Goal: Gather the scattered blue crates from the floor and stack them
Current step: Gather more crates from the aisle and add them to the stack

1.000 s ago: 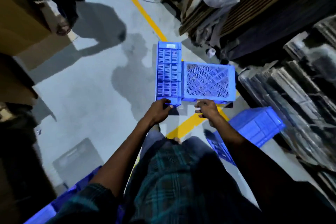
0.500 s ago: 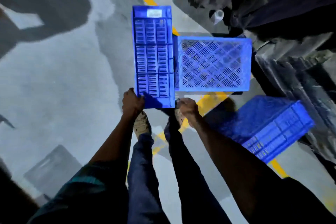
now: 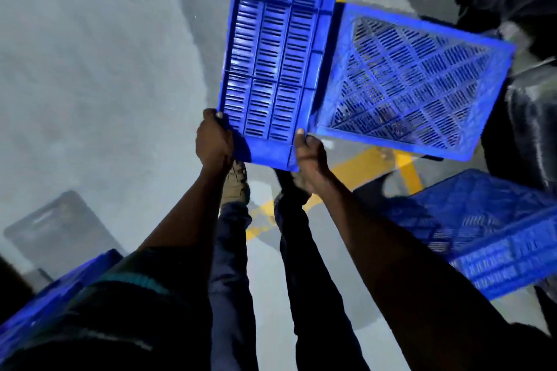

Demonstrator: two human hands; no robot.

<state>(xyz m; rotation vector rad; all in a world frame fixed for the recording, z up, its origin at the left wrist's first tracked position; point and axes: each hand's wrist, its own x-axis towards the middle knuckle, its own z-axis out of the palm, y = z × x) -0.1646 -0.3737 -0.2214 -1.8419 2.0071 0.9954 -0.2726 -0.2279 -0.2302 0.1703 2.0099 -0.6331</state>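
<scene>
Blue crates: three; held crate (image 3: 277,54), floor crate (image 3: 494,238), corner crate (image 3: 57,292).
Grip: left hand (image 3: 214,141) and right hand (image 3: 310,153) clamp held crate's near edge.
Writing: none legible.

The held crate (image 3: 280,63) runs off the top edge, so its far end is lost. The left hand (image 3: 212,144) and right hand (image 3: 310,156) grip its near edge with their fingertips tucked behind the plastic, out of sight. A second crate (image 3: 494,238) on the right is smeared by motion and cut by the frame edge — a third (image 3: 57,295) hides behind the left sleeve (image 3: 120,310). Both shoes (image 3: 236,184) are half covered by the crate and hands. The dark bundles (image 3: 518,3) top right are too murky to identify.
</scene>
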